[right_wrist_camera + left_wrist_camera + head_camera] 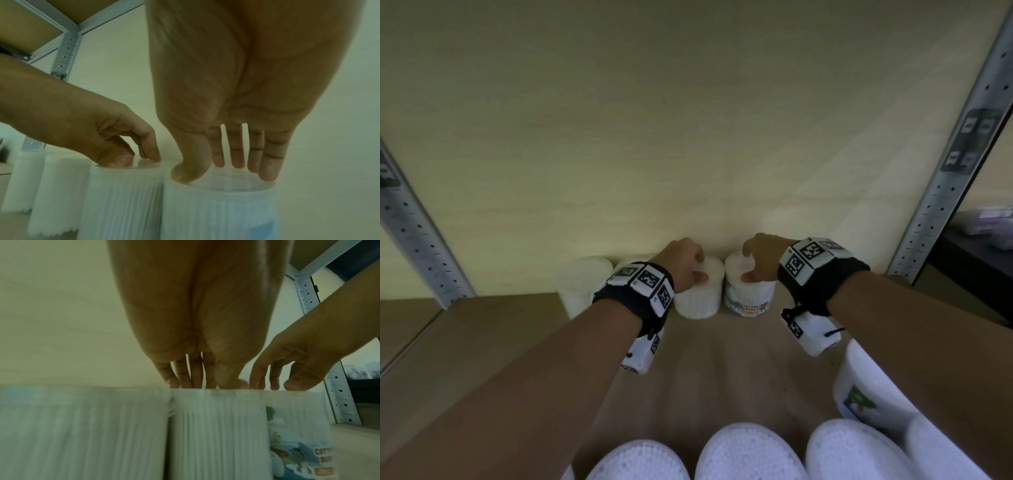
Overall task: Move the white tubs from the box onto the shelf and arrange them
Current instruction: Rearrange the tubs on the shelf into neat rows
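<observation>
My left hand (686,264) grips the plain cotton-bud tub (700,291) by its top rim; my right hand (758,257) grips the labelled tub (748,294), touching beside it, against the shelf (482,329) back wall. Two more tubs (580,284) stand left; bare board stretches right.

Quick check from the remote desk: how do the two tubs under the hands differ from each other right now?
The left-hand tub shows only plain white ribbed side; the right-hand tub shows a colourful "COTTON BUDS" label. The left-hand tub sits inside the row with another tub on its left; the right-hand tub ends the row. The left hand grips one, the right hand the other. Both stand upright, side by side on the shelf, held at the top rim.
</observation>
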Action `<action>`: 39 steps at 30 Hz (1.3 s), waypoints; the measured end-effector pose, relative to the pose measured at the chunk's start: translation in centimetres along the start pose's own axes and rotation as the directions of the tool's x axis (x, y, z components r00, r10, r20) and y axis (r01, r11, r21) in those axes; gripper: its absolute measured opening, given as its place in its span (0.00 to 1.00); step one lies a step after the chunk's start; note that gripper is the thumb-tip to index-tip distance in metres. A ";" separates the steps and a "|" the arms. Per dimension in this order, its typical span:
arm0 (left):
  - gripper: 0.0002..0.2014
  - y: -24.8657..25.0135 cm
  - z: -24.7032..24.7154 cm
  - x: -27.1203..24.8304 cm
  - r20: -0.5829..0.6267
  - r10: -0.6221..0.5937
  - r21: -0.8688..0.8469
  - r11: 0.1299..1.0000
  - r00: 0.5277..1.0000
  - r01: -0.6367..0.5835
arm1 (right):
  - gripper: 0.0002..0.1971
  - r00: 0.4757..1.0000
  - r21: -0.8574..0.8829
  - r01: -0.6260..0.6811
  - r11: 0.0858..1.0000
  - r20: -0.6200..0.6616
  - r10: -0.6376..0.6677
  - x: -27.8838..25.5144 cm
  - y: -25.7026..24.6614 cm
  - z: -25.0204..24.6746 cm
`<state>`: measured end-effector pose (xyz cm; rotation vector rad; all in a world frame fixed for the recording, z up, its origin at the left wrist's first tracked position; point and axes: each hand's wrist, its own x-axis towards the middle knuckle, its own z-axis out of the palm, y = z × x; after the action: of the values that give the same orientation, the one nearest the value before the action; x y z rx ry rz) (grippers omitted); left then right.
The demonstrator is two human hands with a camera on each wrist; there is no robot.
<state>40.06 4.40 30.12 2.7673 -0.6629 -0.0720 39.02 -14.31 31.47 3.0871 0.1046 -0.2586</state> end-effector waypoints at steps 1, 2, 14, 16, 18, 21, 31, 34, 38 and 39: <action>0.21 0.0 0.0 0.0 0.002 0.000 0.001 1.000 1.000 0.000 | 0.31 1.000 0.007 0.012 1.000 0.009 -0.012 0.0 0.2 0.0; 0.21 0.0 0.0 0.0 0.004 -0.001 0.002 1.000 1.000 0.000 | 0.32 1.000 0.014 0.023 1.000 0.021 -0.023 0.0 0.4 0.0; 0.21 0.4 -0.6 -0.3 0.069 0.003 0.044 0.999 0.998 -0.006 | 0.32 0.997 -0.018 0.068 0.998 -0.019 -0.069 0.4 0.7 0.5; 0.21 0.3 -0.8 -0.4 0.106 0.017 0.048 0.999 0.994 -0.023 | 0.32 0.997 -0.023 0.068 0.997 -0.022 -0.068 0.4 0.6 0.6; 0.20 0.4 -1.1 -0.5 0.136 0.036 0.052 0.998 0.990 -0.044 | 0.32 0.997 -0.034 0.067 0.997 -0.031 -0.068 0.6 0.7 0.8; 0.24 0.7 -1.6 -0.6 0.171 0.063 0.048 0.996 0.983 -0.072 | 0.32 0.997 -0.043 0.070 0.997 -0.039 -0.071 0.8 0.8 1.1; 0.22 1.6 -1.0 0.0 -0.002 -0.054 0.037 0.998 0.999 0.054 | 0.32 0.994 -0.105 0.084 0.991 -0.056 -0.091 1.1 1.0 1.7; 0.26 2.0 -0.3 0.1 0.011 -0.098 0.147 0.985 0.995 0.095 | 0.31 0.995 -0.101 0.067 0.993 -0.063 -0.074 1.2 0.8 1.4; 0.26 2.1 0.0 0.2 0.031 -0.087 0.204 0.976 0.996 0.079 | 0.29 0.996 -0.064 0.028 0.998 -0.077 -0.033 1.4 0.7 1.6; 0.26 2.1 -0.1 0.3 0.038 -0.074 0.206 0.976 0.997 0.065 | 0.30 0.996 -0.060 0.021 0.998 -0.081 -0.026 1.4 0.8 1.9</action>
<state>39.41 2.56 30.83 2.9957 -0.6161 -0.0865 40.17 -15.07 29.40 3.0391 0.1483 -0.1279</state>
